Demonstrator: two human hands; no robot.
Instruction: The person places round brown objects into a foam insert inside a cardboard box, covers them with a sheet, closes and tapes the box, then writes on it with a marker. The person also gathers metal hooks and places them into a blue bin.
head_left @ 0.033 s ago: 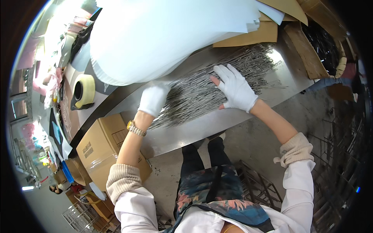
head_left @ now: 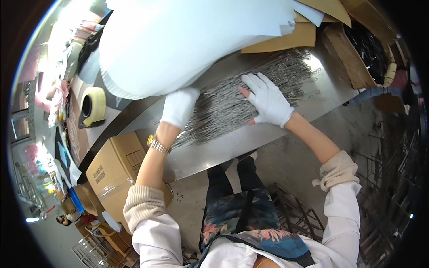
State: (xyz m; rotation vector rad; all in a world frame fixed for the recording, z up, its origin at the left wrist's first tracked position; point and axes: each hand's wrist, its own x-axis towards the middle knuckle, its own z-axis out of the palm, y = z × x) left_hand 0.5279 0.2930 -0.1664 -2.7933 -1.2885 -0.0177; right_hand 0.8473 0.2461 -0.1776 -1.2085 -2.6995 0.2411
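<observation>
A broad heap of thin metal wires (head_left: pixel 223 109), many with small looped ends at the right, lies across the metal tabletop (head_left: pixel 192 158). My right hand (head_left: pixel 268 100) rests on the middle of the heap, fingers spread, in a white glove with bare thumb and fingertip showing. At the heap's left end, my left hand (head_left: pixel 180 107), also in a white glove, is curled with its fingers turned under and hidden. A lighter wire sticks out near its knuckles, but whether the hand holds it I cannot see.
Large white sheets (head_left: pixel 156 49) overhang the far side, near brown cardboard (head_left: pixel 286 41). An open carton (head_left: pixel 351 58) with black items stands far right. A tape roll (head_left: pixel 94 106) sits at left, above a closed cardboard box (head_left: pixel 114 165). Wire racks (head_left: pixel 292 207) stand below.
My left hand has shifted slightly up and to the right, closer to the white sheets' edge. My right hand stays spread on the wires.
</observation>
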